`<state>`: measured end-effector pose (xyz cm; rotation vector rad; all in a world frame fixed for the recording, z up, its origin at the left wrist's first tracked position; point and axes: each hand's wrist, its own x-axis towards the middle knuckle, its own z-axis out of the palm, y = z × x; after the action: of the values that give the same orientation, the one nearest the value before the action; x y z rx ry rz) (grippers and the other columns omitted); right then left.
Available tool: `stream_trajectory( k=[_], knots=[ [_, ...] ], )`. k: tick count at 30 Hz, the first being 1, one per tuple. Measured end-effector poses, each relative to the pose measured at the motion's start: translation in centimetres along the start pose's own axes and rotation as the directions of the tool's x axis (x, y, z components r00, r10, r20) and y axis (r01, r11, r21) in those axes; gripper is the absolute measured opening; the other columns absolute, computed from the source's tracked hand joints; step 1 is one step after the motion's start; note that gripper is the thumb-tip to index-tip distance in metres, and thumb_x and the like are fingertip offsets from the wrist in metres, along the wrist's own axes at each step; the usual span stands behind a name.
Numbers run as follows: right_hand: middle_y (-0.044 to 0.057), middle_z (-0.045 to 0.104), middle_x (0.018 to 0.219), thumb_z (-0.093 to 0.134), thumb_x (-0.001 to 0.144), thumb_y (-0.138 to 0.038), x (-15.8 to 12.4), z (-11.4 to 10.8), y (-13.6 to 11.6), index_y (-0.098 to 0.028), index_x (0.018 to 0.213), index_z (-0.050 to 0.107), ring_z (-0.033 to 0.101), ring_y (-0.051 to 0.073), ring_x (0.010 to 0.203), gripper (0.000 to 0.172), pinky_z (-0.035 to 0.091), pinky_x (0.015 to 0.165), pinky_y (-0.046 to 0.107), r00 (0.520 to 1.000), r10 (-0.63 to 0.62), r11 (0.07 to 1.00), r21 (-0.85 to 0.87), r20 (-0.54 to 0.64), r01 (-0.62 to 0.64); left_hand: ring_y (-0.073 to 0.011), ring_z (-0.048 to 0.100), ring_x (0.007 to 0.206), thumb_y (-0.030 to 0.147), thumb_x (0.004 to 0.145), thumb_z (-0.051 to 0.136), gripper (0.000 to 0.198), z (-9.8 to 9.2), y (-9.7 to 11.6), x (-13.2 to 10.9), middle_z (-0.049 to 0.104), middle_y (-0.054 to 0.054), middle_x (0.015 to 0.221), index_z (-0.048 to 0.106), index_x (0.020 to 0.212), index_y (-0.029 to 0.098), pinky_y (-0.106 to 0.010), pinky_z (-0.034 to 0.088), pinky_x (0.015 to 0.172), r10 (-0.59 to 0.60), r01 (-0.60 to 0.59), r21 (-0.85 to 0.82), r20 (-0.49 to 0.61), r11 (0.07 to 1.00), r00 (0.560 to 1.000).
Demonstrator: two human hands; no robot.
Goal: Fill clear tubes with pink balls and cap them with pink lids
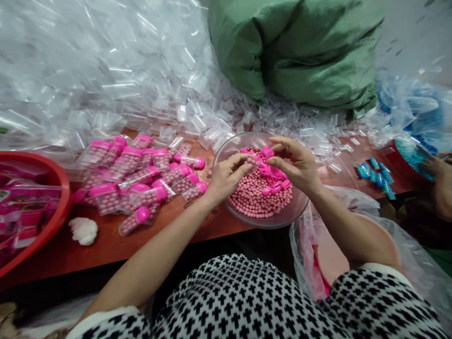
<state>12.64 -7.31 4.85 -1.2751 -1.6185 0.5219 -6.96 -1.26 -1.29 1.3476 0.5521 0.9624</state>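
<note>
A clear plastic bowl (243, 220) holds many pink beads (256, 200) and a heap of bright pink plastic caps (273, 178). Above its left side, my left hand (228, 176) is closed in a pinch on a small clear bottle with pink beads (251, 161), partly hidden by the fingers. Opposite it, my right hand (296, 165) pinches a pink cap (267, 151) between thumb and fingers. The bottle and the cap are close together but look apart. Left of the bowl lie several filled, pink-capped bottles (130, 162) in a pile.
Empty clear bottles (141, 61) heap along the back beside a green sack (300, 52). A red basin (65, 202) with pink packages stands at left, near a white crumpled lump (84, 230). Blue-filled bottles (377, 174) and another person's hand (441, 181) are at right.
</note>
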Motion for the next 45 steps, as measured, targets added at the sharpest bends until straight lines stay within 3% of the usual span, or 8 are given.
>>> stream_trajectory(
  k=[6,11,20,23,26,30,37,45],
  knots=[
    [0.003,0.074,0.09,0.068,0.094,-0.047,1.0,0.3,-1.4,-0.025,0.109,0.075,0.066,0.017,0.081,0.028,0.053,0.08,0.031,0.964,-0.108,0.941,-0.288,0.244,0.178,-0.0243,0.073,0.099,0.043,0.084,0.075,0.037,-0.1,0.5,-0.5,0.079,-0.007,0.107,0.079,0.111,0.018,-0.035,0.056,0.093,0.046,-0.047,0.12,0.011,0.992,0.999],
    [0.003,0.071,0.085,0.07,0.092,-0.043,0.7,0.2,-1.7,-0.023,0.099,0.073,0.063,0.017,0.076,0.021,0.05,0.074,0.03,0.954,-0.082,0.933,-0.315,0.289,0.175,-0.0267,0.074,0.104,0.04,0.083,0.075,0.03,0.0,0.9,-0.9,0.08,-0.006,0.11,0.083,0.105,0.021,-0.036,0.056,0.097,0.091,-0.082,0.2,-0.034,0.976,0.995],
    [0.005,0.066,0.081,0.063,0.098,-0.034,0.0,1.7,-0.6,-0.021,0.102,0.075,0.062,0.017,0.076,0.019,0.05,0.07,0.028,0.921,-0.257,0.877,-0.33,0.292,0.349,-0.028,0.075,0.101,0.04,0.081,0.078,0.024,-0.4,0.9,-1.0,0.081,-0.005,0.104,0.084,0.097,0.024,-0.038,0.057,0.098,0.109,-0.102,0.21,-0.019,0.972,0.994],
    [0.005,0.072,0.091,0.068,0.093,-0.04,0.7,1.7,-0.5,-0.024,0.104,0.077,0.066,0.019,0.084,0.021,0.054,0.079,0.032,0.959,-0.132,0.932,-0.297,0.25,0.205,-0.0277,0.074,0.1,0.045,0.078,0.081,0.033,-0.4,0.9,-0.5,0.081,-0.007,0.104,0.083,0.099,0.02,-0.038,0.058,0.094,0.002,0.002,0.096,-0.039,0.995,0.999],
    [0.005,0.076,0.105,0.082,0.08,-0.046,1.1,1.2,-0.6,-0.027,0.113,0.075,0.07,0.022,0.099,0.039,0.056,0.09,0.037,0.983,0.056,0.998,-0.022,0.175,-0.053,-0.0237,0.074,0.093,0.047,0.073,0.086,0.043,-0.2,0.9,-0.1,0.08,-0.007,0.104,0.081,0.103,0.018,-0.036,0.061,0.086,-0.104,0.093,-0.134,-0.083,0.987,0.991],
    [0.004,0.076,0.114,0.092,0.067,-0.045,0.2,0.3,-0.3,-0.029,0.119,0.072,0.072,0.022,0.104,0.058,0.06,0.087,0.035,0.949,0.246,0.857,0.413,0.199,-0.309,-0.0191,0.073,0.084,0.047,0.066,0.092,0.046,0.0,0.8,0.2,0.078,-0.004,0.098,0.078,0.1,0.019,-0.035,0.063,0.078,-0.165,0.107,-0.355,-0.136,0.929,0.977],
    [-0.003,0.068,0.066,0.095,0.054,-0.059,0.1,0.5,0.6,-0.022,0.079,0.072,0.059,0.01,0.055,0.05,0.055,0.057,0.024,0.893,0.424,0.712,0.553,0.152,-0.432,-0.0269,0.072,0.104,0.046,0.071,0.088,0.04,0.1,1.2,-0.4,0.08,-0.008,0.108,0.082,0.1,0.018,-0.04,0.058,0.097,-0.044,0.035,-0.095,-0.086,0.995,0.995],
    [0.004,0.075,0.08,0.089,0.057,-0.064,1.4,2.2,-0.6,-0.02,0.079,0.069,0.07,0.02,0.073,0.053,0.065,0.075,0.039,0.602,0.526,0.4,0.45,0.601,-0.799,-0.0284,0.065,0.128,0.037,0.08,0.08,0.027,0.0,1.2,-0.6,0.079,-0.007,0.118,0.084,0.102,0.023,-0.045,0.038,0.122,0.063,-0.062,0.041,-0.024,0.997,0.998]
  ],
)
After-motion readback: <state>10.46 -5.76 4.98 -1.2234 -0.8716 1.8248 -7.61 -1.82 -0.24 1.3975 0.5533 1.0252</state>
